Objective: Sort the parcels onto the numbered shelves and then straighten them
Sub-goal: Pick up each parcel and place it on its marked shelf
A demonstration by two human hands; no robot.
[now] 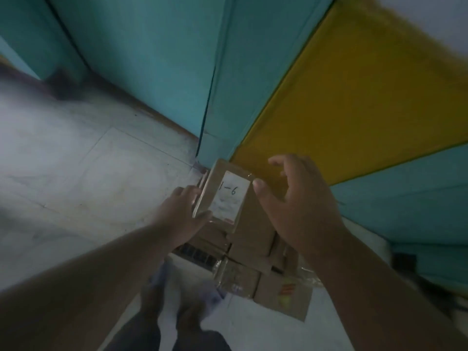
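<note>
A small cardboard parcel (229,192) with a white label reading "1-6" sits tilted on top of a pile of cardboard parcels (253,252) on the floor. My left hand (181,212) grips the parcel's left side, thumb at its near corner. My right hand (295,207) hovers just right of it, fingers spread and curled, thumb tip close to the label's upper right corner. No shelf numbers are visible.
Teal panels (157,59) and a yellow panel (354,97) rise behind the pile. Pale tiled floor (76,160) spreads to the left. My legs and feet (177,312) stand just in front of the pile. The frame is dim and blurred.
</note>
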